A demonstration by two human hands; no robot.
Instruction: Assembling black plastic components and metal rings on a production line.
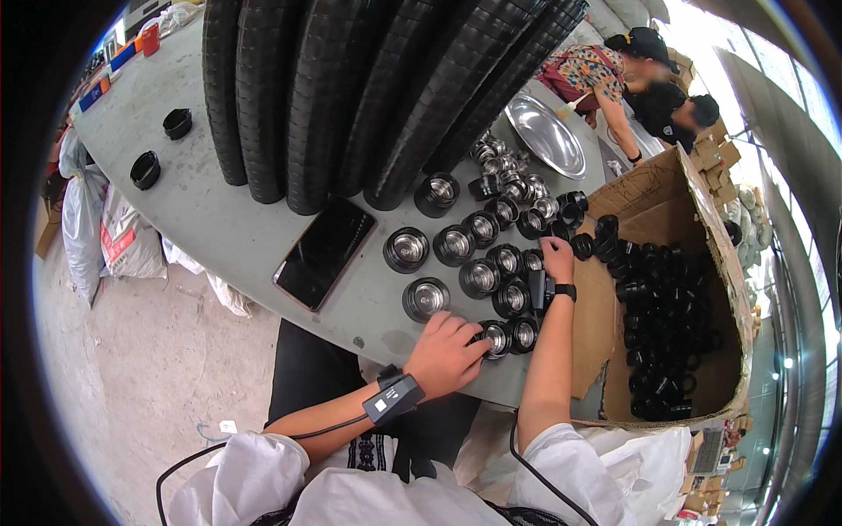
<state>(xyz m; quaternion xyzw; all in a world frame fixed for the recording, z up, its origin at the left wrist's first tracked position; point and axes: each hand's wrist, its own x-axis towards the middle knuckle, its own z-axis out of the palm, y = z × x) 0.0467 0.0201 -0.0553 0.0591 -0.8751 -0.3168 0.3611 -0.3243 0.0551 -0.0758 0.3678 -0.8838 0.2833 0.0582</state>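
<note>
Black round caps with shiny metal insides stand in loose rows on the grey table [228, 237]. My left hand [447, 355] lies palm down at the near edge, fingers stretched apart. Its fingertips reach a cap [495, 339] in the nearest row, and another cap [425, 300] sits just beyond the knuckles. Farther right, my right hand [559, 259] is closed, its fingers curled together beside a small cap [533, 259] and a plain black ring [581, 246]. What its fingers hold, if anything, is hidden. Both wrists wear black strapped devices.
A cardboard box [732, 289] full of black rings [662, 324] stands at the right. Tall black stacked tubes [307, 105] rise at the back. A phone [324, 252] lies left of the caps; a metal tray [545, 136] sits behind them. Two people [596, 74] bend over beyond.
</note>
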